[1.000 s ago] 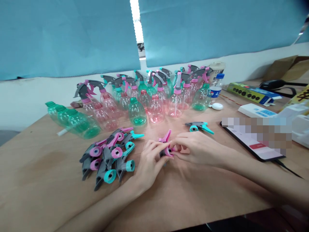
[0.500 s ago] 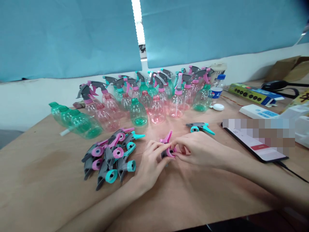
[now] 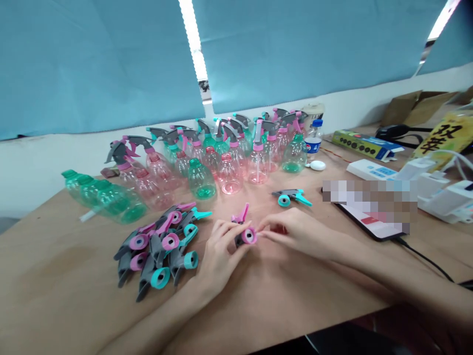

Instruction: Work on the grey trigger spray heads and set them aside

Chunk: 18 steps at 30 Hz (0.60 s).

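Note:
My left hand is closed around a grey and pink trigger spray head, whose round pink collar faces me and whose pink trigger points up. Just right of the collar, my right hand is pinched, its fingertips by the collar's edge. Something small and pale may be between them, too small to make out. A pile of spray heads with pink and turquoise collars lies left of my left hand. Beyond my right hand lies a lone grey and turquoise spray head.
Behind stand several clear pink and green bottles, many with spray heads on. Green bottles lie on their sides at left. On the right are a phone with a cable, a power strip, a Pepsi bottle and a box.
My right fingertips have drawn slightly off the pink collar, which now shows its open face more fully. My left hand keeps its hold. The camera view has shifted to the right.

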Each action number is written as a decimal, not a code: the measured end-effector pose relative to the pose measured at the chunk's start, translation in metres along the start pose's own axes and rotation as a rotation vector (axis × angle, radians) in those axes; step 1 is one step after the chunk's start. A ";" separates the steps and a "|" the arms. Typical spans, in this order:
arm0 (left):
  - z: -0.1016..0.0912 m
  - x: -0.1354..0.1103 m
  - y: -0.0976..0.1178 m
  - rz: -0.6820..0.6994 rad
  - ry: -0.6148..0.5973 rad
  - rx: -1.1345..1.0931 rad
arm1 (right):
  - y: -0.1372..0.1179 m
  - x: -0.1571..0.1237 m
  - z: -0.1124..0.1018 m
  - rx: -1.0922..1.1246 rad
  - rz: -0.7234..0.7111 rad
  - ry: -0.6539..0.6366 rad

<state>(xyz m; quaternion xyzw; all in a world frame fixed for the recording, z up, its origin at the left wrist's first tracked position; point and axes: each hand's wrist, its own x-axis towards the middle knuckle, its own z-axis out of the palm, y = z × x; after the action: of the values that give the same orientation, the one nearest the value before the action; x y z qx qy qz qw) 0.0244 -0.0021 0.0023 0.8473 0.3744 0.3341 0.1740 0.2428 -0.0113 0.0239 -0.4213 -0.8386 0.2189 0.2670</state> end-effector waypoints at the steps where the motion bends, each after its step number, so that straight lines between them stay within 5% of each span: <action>1: 0.000 0.000 0.000 -0.012 0.005 0.002 | 0.005 -0.002 -0.007 -0.034 0.020 0.026; 7: -0.001 0.002 0.002 -0.042 0.028 -0.005 | 0.024 -0.015 -0.022 -0.043 0.060 0.063; 18: -0.004 -0.002 0.010 0.032 0.056 -0.004 | -0.019 0.002 0.009 -0.091 -0.140 0.073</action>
<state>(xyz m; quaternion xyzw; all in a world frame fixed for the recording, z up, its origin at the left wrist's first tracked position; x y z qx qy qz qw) 0.0260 -0.0104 0.0096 0.8432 0.3648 0.3611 0.1599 0.2248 -0.0215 0.0288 -0.3812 -0.8647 0.1461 0.2926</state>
